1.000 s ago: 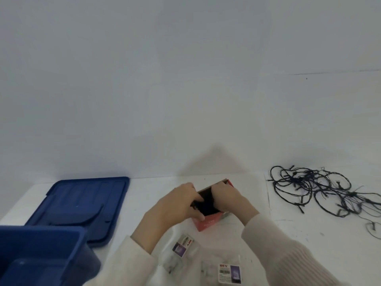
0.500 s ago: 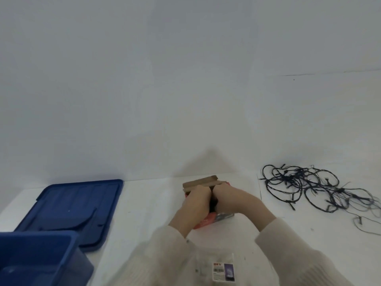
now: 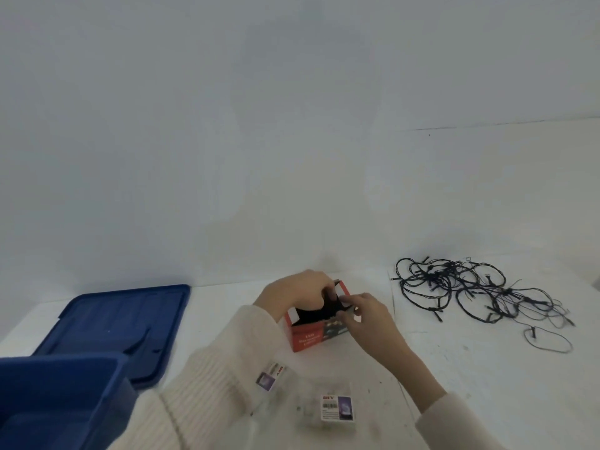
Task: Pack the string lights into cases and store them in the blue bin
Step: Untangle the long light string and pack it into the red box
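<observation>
Left hand (image 3: 300,292) and right hand (image 3: 368,318) pinch a dark strand (image 3: 319,311) into the red case (image 3: 306,337), while another tangle (image 3: 480,290) right of it awaits packing.

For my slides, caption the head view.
Left hand tucks black string lights into red box held by right hand, blue bin nearby.

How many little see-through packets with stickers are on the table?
2. One clear packet lies beside the left sleeve; the other lies in front of the red box. The sleeve may hide more.
</observation>
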A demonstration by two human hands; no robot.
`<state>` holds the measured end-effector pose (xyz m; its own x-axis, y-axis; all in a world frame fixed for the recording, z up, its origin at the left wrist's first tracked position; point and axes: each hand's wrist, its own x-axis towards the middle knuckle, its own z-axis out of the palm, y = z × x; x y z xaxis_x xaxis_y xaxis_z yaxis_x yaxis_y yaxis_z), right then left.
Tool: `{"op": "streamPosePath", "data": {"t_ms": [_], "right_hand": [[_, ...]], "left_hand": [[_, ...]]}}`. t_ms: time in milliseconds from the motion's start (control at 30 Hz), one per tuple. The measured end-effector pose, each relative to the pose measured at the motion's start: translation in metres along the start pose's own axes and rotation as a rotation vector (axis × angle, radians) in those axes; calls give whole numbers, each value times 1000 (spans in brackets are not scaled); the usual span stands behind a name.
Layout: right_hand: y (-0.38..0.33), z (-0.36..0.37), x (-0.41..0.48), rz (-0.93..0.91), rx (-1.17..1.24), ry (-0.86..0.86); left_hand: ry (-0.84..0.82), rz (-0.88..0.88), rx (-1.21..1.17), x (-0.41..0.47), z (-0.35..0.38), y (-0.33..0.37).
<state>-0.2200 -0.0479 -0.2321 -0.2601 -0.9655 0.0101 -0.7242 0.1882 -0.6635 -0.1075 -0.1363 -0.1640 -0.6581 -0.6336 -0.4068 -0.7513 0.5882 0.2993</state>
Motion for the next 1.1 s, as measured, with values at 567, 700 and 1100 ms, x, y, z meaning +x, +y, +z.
{"op": "streamPosePath", "data": {"t_ms": [567,700,1100], "right_hand": [[90,-73,4,28,-606,152],[119,-100,10,-73,-989,-88],[49,-290,3,-389,57,16]], "left_hand": [[485,171,-132,-17,11,62],[431,185,-205,4,29,105],[549,274,-828,15,-13,211]]}}
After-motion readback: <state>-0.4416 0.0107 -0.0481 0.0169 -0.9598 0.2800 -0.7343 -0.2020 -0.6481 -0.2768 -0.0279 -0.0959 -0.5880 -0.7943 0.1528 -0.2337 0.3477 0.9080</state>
